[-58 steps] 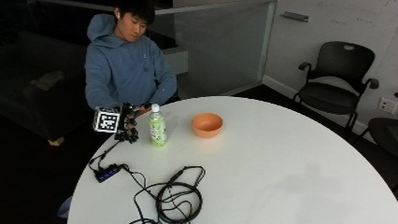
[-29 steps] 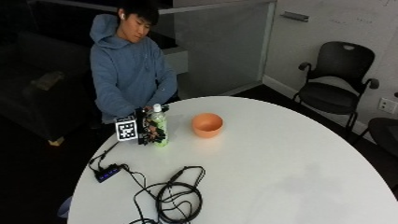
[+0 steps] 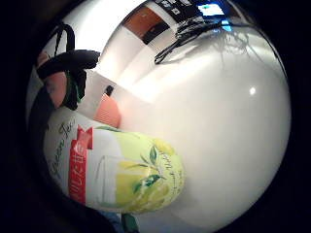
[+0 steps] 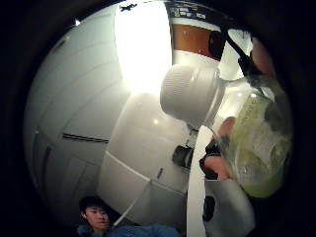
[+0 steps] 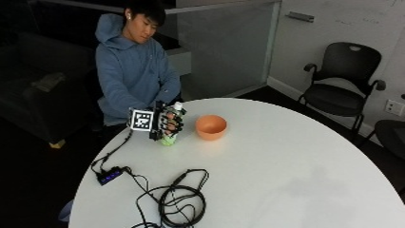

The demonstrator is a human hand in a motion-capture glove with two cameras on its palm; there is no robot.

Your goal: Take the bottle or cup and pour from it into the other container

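A green tea bottle (image 5: 169, 137) with a white cap (image 5: 178, 106) is near the table's far left edge, in front of the seated person. My gloved right hand (image 5: 166, 123) grips it round the middle, fingers curled on the label. The bottle leans with its cap toward the orange bowl (image 5: 210, 127), which sits a short way to its right. Its base is at or just above the tabletop. In the little finger side palm view the label (image 3: 116, 174) fills the lower part. In the thumb side palm view the cap (image 4: 190, 94) and the green liquid (image 4: 256, 148) are close up.
The round white table (image 5: 284, 161) holds a coil of black cables (image 5: 180, 199) and a small hub (image 5: 109, 175) at the front left. Black office chairs (image 5: 342, 90) stand beyond the table on the right.
My hand came from beside the bottle and closed round it. The bottle's top has since tipped toward the bowl. The bowl has not moved.
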